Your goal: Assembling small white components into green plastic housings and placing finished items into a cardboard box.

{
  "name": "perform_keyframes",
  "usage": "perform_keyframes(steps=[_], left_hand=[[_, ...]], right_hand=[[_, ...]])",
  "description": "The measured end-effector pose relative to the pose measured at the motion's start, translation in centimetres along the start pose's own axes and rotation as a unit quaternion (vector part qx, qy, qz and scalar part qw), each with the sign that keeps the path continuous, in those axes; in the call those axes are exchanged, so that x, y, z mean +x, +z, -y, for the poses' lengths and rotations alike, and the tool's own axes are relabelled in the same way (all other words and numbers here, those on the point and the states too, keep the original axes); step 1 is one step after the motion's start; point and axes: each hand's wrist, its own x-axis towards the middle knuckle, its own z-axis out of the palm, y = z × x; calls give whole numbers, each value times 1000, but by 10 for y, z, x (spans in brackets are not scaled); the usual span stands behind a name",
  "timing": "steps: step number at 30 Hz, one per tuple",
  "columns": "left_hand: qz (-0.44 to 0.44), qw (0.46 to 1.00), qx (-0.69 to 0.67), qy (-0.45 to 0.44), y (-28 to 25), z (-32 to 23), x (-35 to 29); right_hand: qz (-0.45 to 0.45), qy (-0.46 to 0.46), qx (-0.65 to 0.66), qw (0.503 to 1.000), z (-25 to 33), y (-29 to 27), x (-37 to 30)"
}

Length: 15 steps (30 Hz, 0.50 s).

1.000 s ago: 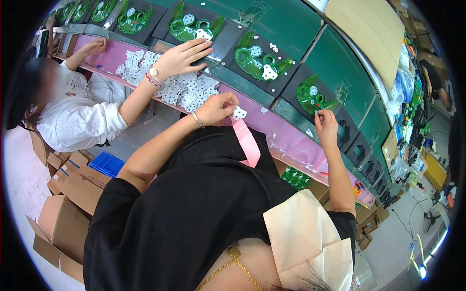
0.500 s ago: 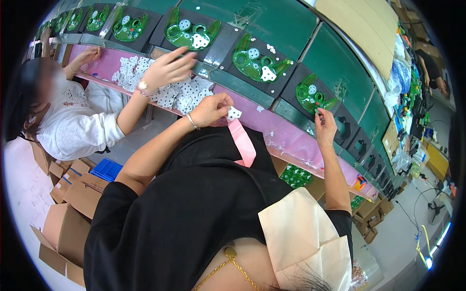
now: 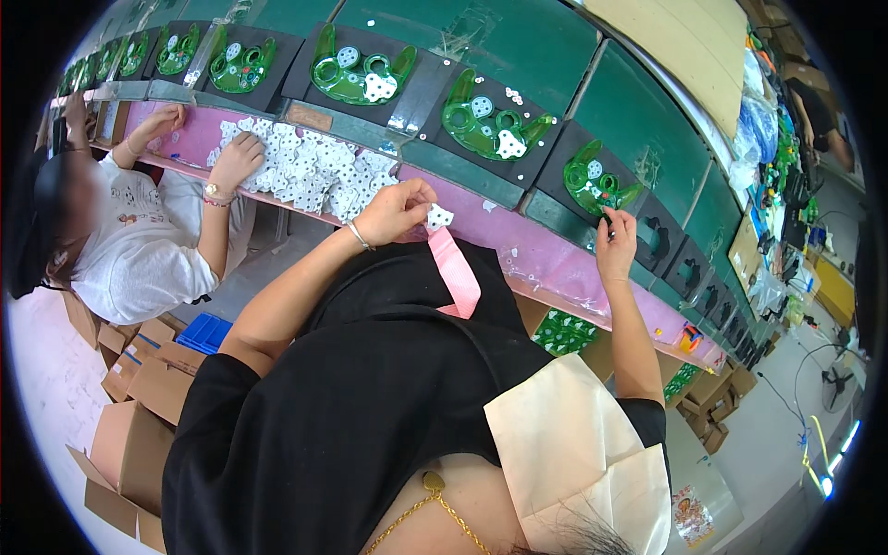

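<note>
My left hand (image 3: 396, 212), fingers pinched, holds a small white rubber pad with black dots (image 3: 439, 217) over the front edge of the pink bench. On the right, my right hand (image 3: 615, 248) is closed in a pinch just at the near edge of a green see-through game controller shell (image 3: 589, 181). A tiny dark piece seems to show between its fingers, too small to name. That shell lies in a black holder and carries a round white part. Farther left, another green controller shell (image 3: 465, 127) has a white dotted pad set in it.
A heap of white dotted pads (image 3: 319, 176) covers the pink bench (image 3: 546, 252) to the left. The co-worker's hand (image 3: 238, 162) rests at that heap. Holders with green shells line the green conveyor (image 3: 518, 46). Cardboard boxes (image 3: 125, 444) and a blue crate (image 3: 205, 333) stand on the floor.
The co-worker's hand has drawn back from the conveyor, down and left to the pad heap. My right hand has shifted slightly downward; my left hand still pinches the pad, nearly in place.
</note>
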Motion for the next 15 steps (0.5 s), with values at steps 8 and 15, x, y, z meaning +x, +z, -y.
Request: perform_keyframes(steps=[8,15], left_hand=[[-2,1000,20,1,5,2,5],[5,1000,18,13,6,-6,4]], right_hand=[[12,-56,-129,990,1,-5,-12],[-66,45,-10,997,3,-12,-11]])
